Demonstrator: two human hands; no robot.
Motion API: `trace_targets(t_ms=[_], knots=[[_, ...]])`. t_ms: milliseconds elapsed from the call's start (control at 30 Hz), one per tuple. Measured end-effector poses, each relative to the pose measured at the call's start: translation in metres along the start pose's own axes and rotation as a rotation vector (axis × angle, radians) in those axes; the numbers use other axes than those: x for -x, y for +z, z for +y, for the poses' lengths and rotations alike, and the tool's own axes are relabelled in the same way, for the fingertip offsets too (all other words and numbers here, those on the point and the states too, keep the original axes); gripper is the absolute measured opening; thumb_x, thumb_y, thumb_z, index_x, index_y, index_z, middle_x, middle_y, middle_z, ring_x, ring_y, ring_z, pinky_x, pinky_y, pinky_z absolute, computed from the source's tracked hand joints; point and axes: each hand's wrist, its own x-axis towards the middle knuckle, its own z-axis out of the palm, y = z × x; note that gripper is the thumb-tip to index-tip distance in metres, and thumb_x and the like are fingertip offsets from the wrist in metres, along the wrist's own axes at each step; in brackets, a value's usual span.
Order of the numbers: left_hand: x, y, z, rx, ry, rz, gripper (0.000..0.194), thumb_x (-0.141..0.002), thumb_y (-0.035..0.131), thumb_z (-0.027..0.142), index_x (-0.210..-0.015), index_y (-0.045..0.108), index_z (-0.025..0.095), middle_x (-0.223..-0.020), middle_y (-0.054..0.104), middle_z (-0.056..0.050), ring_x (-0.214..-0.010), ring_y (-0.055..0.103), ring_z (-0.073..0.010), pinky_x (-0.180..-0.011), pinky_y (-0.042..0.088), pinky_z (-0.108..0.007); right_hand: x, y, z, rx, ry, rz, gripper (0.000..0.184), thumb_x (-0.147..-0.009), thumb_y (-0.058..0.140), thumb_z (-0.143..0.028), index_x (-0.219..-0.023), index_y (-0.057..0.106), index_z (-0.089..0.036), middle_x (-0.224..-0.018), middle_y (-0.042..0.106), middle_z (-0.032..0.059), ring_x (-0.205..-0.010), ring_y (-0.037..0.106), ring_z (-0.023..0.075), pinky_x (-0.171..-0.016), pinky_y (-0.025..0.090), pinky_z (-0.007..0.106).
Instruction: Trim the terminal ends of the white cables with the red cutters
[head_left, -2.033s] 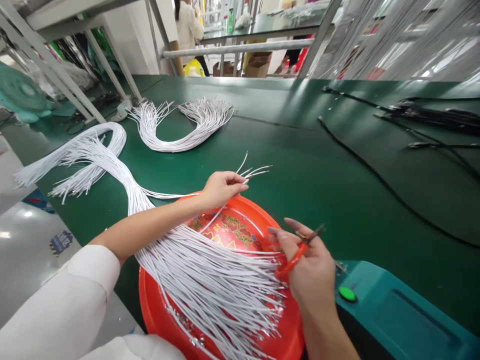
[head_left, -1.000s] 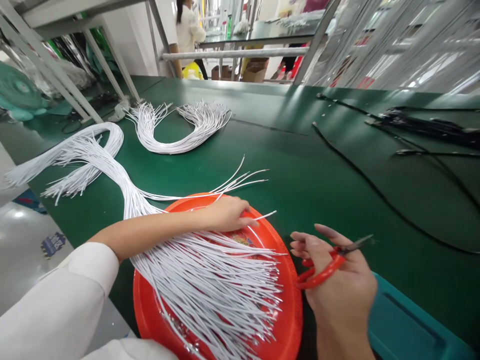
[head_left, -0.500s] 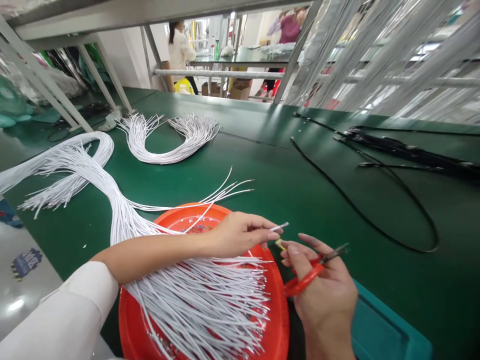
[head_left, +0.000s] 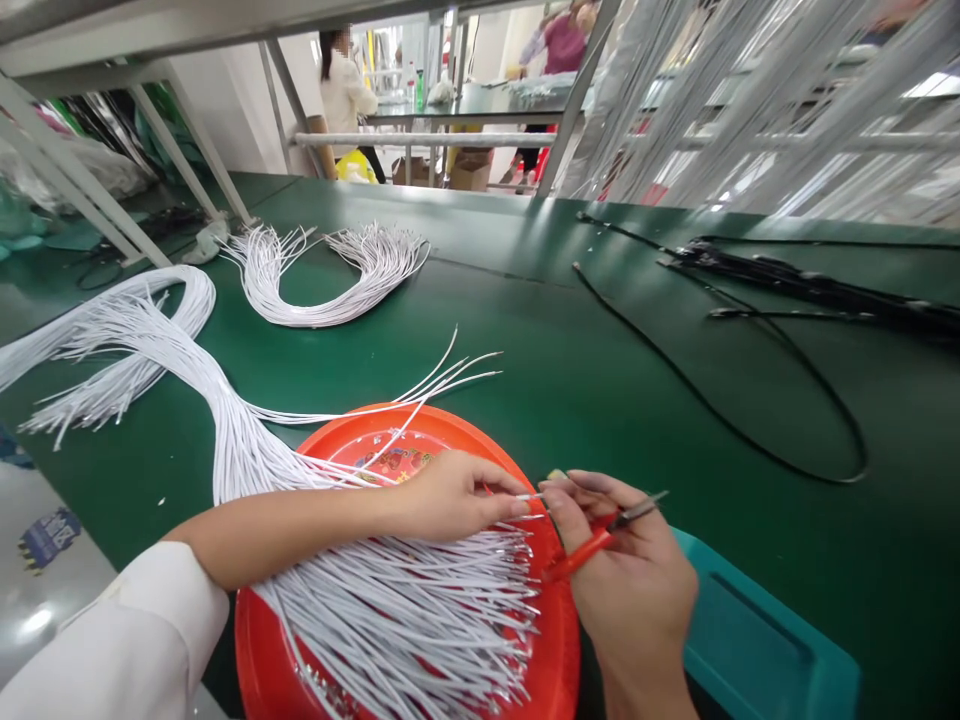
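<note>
Head view: on the green worktop point(head_left: 690, 400), a red basin point(head_left: 559, 620) holds thin, fanned white wires point(head_left: 420, 595) with silvery tips. The right hand point(head_left: 630, 565) and left hand point(head_left: 454, 497) have just drawn together: the right curls around scissors point(head_left: 583, 553), fingertips bunched; the left pinches one wire end point(head_left: 530, 497), apparently shared by both.

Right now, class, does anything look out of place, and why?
Slightly: a few white wires stick out beyond the red basin, while the main bundle fans out inside it.

green tabletop point(head_left: 540, 350) — white wall point(head_left: 217, 125) behind, grey rail point(head_left: 427, 140), shiny pale floor point(head_left: 30, 600).
</note>
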Motion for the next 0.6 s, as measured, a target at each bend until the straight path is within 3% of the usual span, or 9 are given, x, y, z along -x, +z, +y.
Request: trace_targets(t_ms=[100,267,467,533,600], knots=[[-0.002,0.004,-0.008,0.200,-0.069,-0.005,0.035,-0.075,0.061,0.032,-0.103,0.064,0.011,-0.070,0.059,-0.001,-0.055,0.048,-0.0076,-0.054,0.039,-0.021,0.001,0.001,0.003,-0.004,0.010,-0.020,0.030,-0.065,0.075,-0.030,-0.089,0.060,-0.019,-0.079,0.067,0.0029,-0.068,0.065,0.0156,-0.065,0.053,0.030],[-0.005,0.003,-0.017,0.246,-0.092,0.051,0.036,-0.067,0.068,0.042,-0.083,0.069,0.010,-0.057,0.055,0.002,-0.051,0.047,-0.0074,-0.049,0.036,-0.020,0.003,0.004,0.003,0.022,-0.028,-0.048,0.028,-0.065,0.074,-0.030,-0.087,0.060,-0.018,-0.076,0.066,0.0027,-0.066,0.064,0.0152,-0.065,0.053,0.030],[-0.001,0.001,-0.006,0.330,-0.105,0.083,0.029,-0.063,0.073,0.035,-0.077,0.069,0.010,-0.056,0.057,0.002,-0.048,0.047,-0.0059,-0.048,0.036,-0.020,-0.001,0.001,0.001,0.103,-0.001,0.030,0.031,-0.068,0.070,-0.038,-0.089,0.059,-0.017,-0.073,0.065,0.0032,-0.062,0.061,0.0148,-0.061,0.051,0.029],[0.000,-0.001,0.003,0.367,-0.144,0.106,0.022,-0.065,0.072,0.028,-0.076,0.068,0.010,-0.055,0.057,0.002,-0.047,0.046,-0.0052,-0.047,0.036,-0.020,-0.004,-0.003,0.001,0.150,0.023,-0.029,0.031,-0.071,0.066,-0.040,-0.090,0.059,-0.017,-0.066,0.062,0.0009,-0.057,0.059,0.0141,-0.057,0.050,0.027],[0.001,-0.004,0.010,0.384,-0.174,0.131,0.019,-0.067,0.070,0.025,-0.076,0.068,0.009,-0.055,0.056,0.003,-0.047,0.047,-0.0048,-0.048,0.036,-0.020,-0.007,-0.006,0.004,0.236,-0.009,-0.200,0.029,-0.071,0.065,-0.041,-0.087,0.059,-0.018,-0.061,0.060,-0.0004,-0.055,0.057,0.0141,-0.055,0.048,0.026]])
